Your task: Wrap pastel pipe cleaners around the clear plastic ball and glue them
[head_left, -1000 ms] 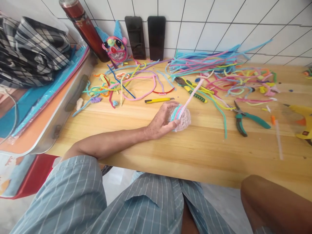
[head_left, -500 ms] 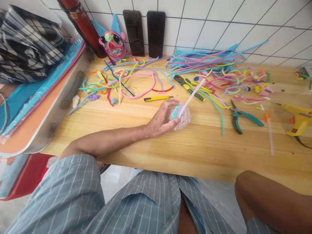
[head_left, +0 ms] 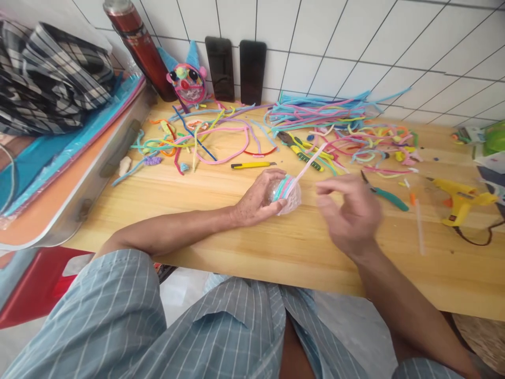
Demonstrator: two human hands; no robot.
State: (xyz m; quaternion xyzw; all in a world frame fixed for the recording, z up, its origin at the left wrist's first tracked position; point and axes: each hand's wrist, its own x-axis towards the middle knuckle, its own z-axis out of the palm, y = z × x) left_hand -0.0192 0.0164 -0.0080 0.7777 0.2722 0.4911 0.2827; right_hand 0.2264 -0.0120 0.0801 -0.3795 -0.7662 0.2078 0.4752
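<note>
My left hand point(head_left: 258, 199) is wrapped round a clear, crinkled plastic ball point(head_left: 291, 201) resting on the table. Bands of teal, pink and lilac pipe cleaner point(head_left: 284, 188) cross the ball under my fingers. From them a loose pale pink pipe cleaner end point(head_left: 310, 162) sticks up to the right. To the right of the ball hovers my right hand point(head_left: 349, 213), blurred by motion. Its fingers are bent, with the thumb and forefinger apart and nothing visible between them; it does not touch the ball.
Behind the ball lie a yellow utility knife point(head_left: 253, 165), cutting pliers point(head_left: 302, 150) and a bundle of pipe cleaners point(head_left: 319, 110). Teal-handled pliers point(head_left: 389, 198) and a yellow glue gun point(head_left: 460, 199) are at the right. A decorated figure point(head_left: 189, 84) and two phones point(head_left: 252, 71) stand at the wall.
My right hand has come into view from the lower right and is now beside the ball. My left hand keeps its hold. The camera view has shifted slightly.
</note>
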